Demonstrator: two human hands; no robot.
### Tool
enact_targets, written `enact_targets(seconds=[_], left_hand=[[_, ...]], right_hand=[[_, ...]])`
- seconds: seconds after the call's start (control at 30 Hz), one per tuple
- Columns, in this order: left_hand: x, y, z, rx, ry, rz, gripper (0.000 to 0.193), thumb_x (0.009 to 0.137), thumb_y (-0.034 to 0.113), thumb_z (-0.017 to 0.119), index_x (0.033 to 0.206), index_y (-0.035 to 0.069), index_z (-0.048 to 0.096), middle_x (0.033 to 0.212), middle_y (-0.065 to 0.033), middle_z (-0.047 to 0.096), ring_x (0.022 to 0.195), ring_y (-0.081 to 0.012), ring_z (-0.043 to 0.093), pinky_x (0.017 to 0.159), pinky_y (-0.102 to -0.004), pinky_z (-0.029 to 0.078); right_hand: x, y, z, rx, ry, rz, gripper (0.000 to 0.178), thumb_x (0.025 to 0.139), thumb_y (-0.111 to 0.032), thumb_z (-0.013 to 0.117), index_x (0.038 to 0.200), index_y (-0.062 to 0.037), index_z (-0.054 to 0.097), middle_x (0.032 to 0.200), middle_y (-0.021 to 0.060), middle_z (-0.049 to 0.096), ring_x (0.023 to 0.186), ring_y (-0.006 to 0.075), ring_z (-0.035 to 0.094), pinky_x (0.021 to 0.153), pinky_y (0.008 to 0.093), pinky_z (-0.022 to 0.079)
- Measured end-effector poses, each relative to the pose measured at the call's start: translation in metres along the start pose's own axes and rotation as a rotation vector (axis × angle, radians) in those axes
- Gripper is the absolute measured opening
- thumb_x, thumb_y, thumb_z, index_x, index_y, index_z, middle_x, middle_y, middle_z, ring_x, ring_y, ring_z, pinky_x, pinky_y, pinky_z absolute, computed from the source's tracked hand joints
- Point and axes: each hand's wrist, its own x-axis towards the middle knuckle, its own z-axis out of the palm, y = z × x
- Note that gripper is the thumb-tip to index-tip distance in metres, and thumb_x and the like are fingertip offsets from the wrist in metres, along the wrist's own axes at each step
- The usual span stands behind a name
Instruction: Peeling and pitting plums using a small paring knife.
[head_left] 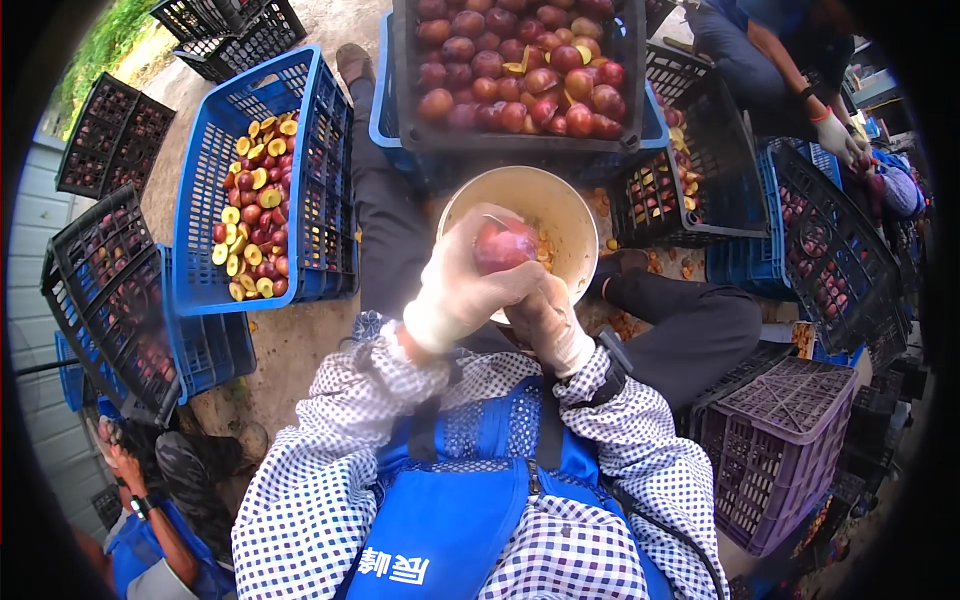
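Over a cream bucket (572, 200) between my legs, my gloved left hand (450, 285) is closed around a red plum (503, 246). Pressed up against the plum from the right is my gloved right hand (550, 320), its fingers curled. Whatever the right hand grips is hidden by the fingers and blur. A thin dark line shows across the plum's top, too small to name. Orange-brown scraps lie inside the bucket, partly covered by the hands. Just beyond it stands a dark crate (410, 90) of whole plums (490, 60), with a few cut pieces on top.
A blue crate (190, 200) of halved plums (255, 215) stands at my left. Black crates (665, 215) with plums are at the right, and a purple crate (790, 400) sits nearer. Co-workers are at the upper right (770, 50) and lower left (160, 530). Scraps litter the floor.
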Motion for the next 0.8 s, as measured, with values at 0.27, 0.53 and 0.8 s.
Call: enact_targets(seconds=[0.27,0.53,0.8], left_hand=[[-0.004,-0.03,0.004,-0.551,-0.065,-0.231,0.046,0.075,0.018,0.068,0.116,-0.001,0.061,0.104,-0.0068,0.064,0.097,-0.0134,0.06,0.086,-0.0267,0.048],[0.034,0.017,-0.04,0.169,-0.448,-0.274,0.038,0.071,0.018,0.076,0.1,-0.003,0.065,0.087,-0.0056,0.065,0.08,-0.0111,0.06,0.074,-0.0263,0.05],[0.025,0.011,-0.058,-0.174,-0.372,-0.159,0.065,0.074,0.013,0.075,0.133,-0.003,0.053,0.127,-0.0117,0.057,0.116,-0.019,0.056,0.102,-0.0325,0.044]], right_hand=[[-0.005,-0.009,0.014,0.245,0.071,0.11,0.038,0.098,-0.033,0.057,0.121,-0.0032,0.059,0.095,-0.0036,0.059,0.079,0.0043,0.052,0.067,0.0219,0.042],[0.004,-0.058,-0.036,0.157,-0.235,0.48,0.028,0.098,-0.031,0.057,0.106,-0.0047,0.063,0.08,-0.0086,0.053,0.078,0.0045,0.048,0.069,0.0247,0.038],[-0.016,-0.092,-0.07,-0.012,0.125,0.251,0.031,0.095,-0.022,0.061,0.111,0.0047,0.064,0.092,0.0048,0.068,0.084,0.0114,0.061,0.078,0.0276,0.05]])
